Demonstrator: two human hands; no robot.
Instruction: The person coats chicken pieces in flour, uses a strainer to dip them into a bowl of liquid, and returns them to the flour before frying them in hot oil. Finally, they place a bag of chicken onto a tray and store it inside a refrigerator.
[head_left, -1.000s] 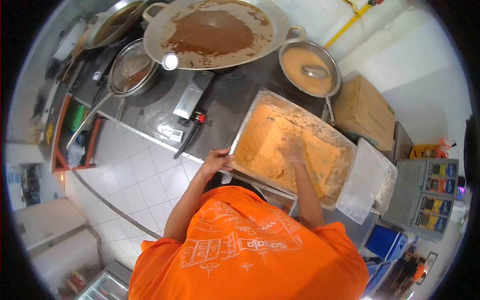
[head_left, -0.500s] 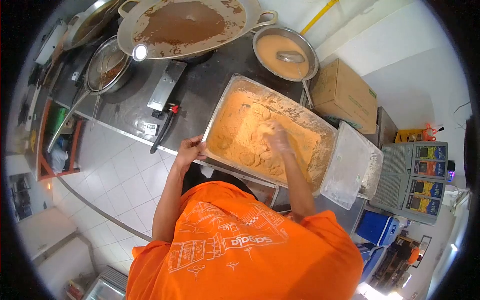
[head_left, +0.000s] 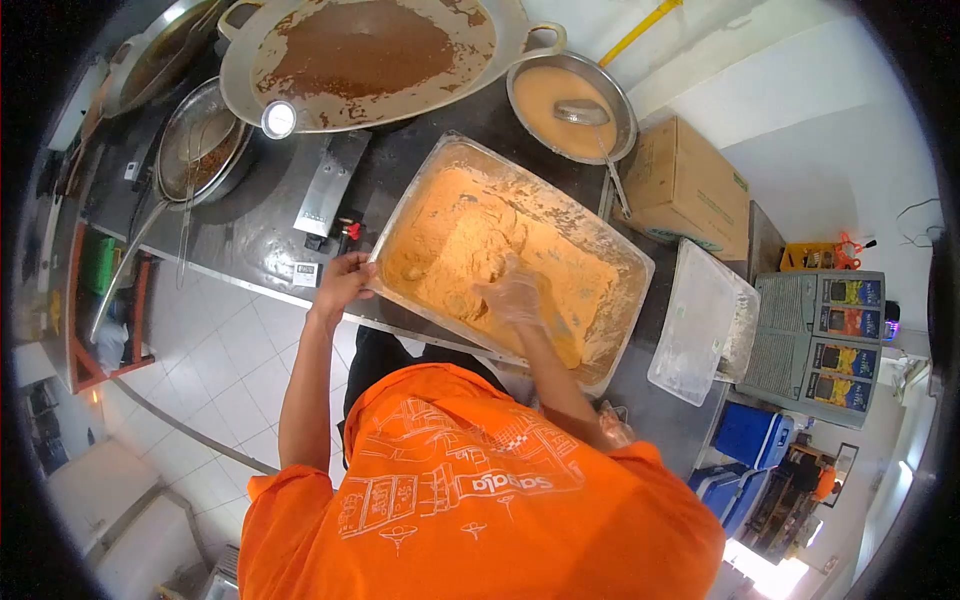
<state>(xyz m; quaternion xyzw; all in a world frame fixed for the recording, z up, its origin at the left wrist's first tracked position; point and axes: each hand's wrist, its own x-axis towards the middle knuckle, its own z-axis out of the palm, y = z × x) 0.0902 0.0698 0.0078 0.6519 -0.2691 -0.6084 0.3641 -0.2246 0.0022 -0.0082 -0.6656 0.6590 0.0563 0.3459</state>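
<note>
A rectangular metal tray of orange breading flour sits aslant on the dark counter. At the tray's left corner, my left hand is closed around the rim. My right hand, in a clear plastic glove, is down in the flour with its fingers curled. What those fingers hold, if anything, is hidden by the coating. Lumpy flour-covered pieces lie heaped beside it, their kind not visible under the flour.
Behind the tray stand a wide pan of brown oil and a bowl of orange batter with a strainer ladle. A cardboard box and a plastic lid are at right. A sieve rests at left.
The tray has shifted left and turned slightly, along with my left hand on its rim. My right hand has moved left and toward me within the flour.
</note>
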